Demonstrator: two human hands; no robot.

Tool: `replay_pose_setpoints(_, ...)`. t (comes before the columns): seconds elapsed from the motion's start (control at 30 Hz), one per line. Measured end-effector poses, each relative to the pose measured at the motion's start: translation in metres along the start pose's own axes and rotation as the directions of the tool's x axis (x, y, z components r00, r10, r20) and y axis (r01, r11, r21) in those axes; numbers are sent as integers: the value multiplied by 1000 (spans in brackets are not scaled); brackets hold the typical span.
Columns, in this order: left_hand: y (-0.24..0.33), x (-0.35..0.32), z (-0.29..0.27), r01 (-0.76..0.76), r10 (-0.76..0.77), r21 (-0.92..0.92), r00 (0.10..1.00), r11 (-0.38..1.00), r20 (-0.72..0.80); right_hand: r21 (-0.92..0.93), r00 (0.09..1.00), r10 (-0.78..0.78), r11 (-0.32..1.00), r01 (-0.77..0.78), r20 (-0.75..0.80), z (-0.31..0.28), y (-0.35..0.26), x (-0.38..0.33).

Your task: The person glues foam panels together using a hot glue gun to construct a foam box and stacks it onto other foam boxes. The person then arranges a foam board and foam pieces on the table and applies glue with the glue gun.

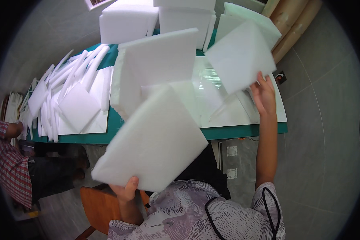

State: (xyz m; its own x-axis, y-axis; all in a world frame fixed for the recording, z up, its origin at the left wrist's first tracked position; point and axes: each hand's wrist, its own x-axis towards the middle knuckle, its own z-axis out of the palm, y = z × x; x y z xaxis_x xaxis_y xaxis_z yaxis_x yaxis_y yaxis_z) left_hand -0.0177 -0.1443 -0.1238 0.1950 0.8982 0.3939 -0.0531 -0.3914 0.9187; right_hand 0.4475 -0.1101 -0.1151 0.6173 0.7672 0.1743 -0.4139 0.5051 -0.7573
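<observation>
A square white foam sheet is tilted in front of me. My left hand grips it at its lower edge, thumb on top and the other fingers hidden beneath. Farther off to the right, my right hand pinches the lower corner of a second white foam sheet, raised over the table. Between the two sheets and behind them stand upright white foam panels, meeting at a corner. A glossy, clear-looking sheet lies on a white board below my right hand.
The green-topped table carries a pile of white foam strips and loose foam squares at left. Foam stacks line the back. Brown rolls lean at far right. A person is at the left, beside a wooden chair.
</observation>
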Motion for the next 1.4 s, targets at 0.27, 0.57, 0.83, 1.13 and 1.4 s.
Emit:
replay_pose_setpoints(0.27, 23, -9, 47, -221, 272, 228, 935, 948, -228, -355, 985, -76, 935, 16, -156, -3, 24, 29)
replay_pose_setpoints(0.57, 34, 14, 95, -304, 369, 310, 912, 901, -180, -987, 941, -334, 131, 96, 48, -83, -23, -15)
replay_pose_setpoints(0.83, 17, 9, 83, -380, 477, 334, 832, 863, -284, -986, 986, -31, 18, 164, 163, -72, -11, -6)
replay_pose_setpoints(1.13, 11, 4, 62, -311, 453, 423, 842, 851, -293, -933, 985, 72, -318, 170, 155, -74, -16, 19)
replay_pose_setpoints(1.4, 6, 6, 52, -286, 397, 339, 859, 896, -323, -874, 945, -208, -468, 131, 253, -95, -69, -10)
